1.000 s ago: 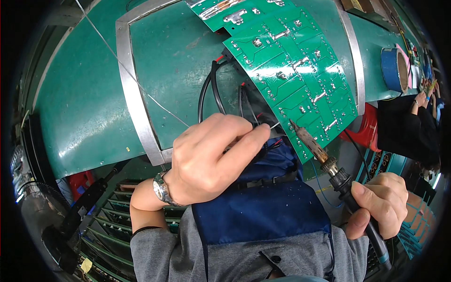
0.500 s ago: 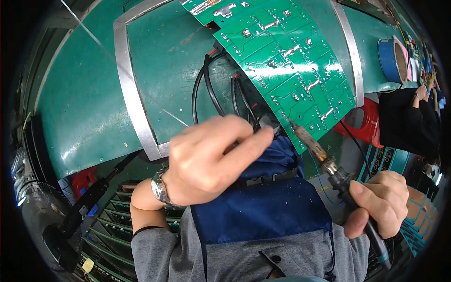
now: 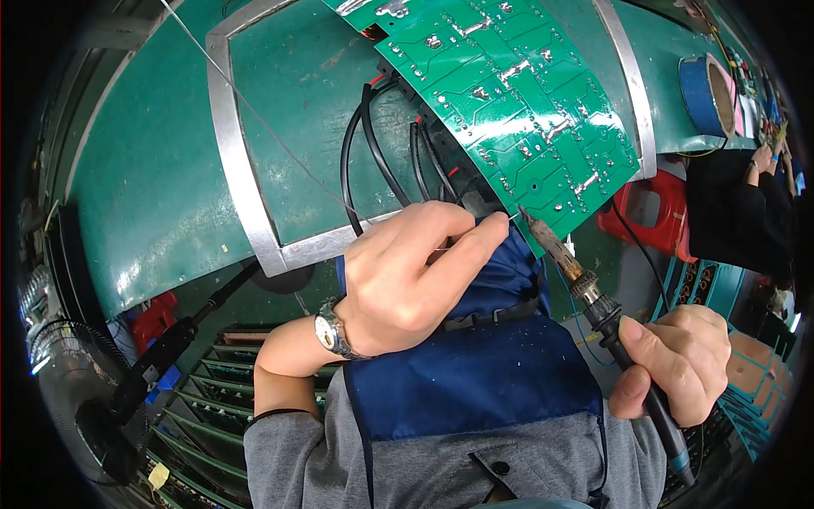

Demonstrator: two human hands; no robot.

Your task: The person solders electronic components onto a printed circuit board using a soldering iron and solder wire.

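Soldering iron (image 3: 593, 297) sits gripped in the right hand (image 3: 674, 360), tip touching the green circuit board's (image 3: 517, 110) near edge; just beside it, the left hand (image 3: 407, 280) pinches thin solder wire (image 3: 254, 119) above the table (image 3: 153, 187)

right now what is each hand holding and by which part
The right hand grips a soldering iron by its dark handle, tip at the green circuit board's edge. The left hand pinches thin solder wire at its lower end.
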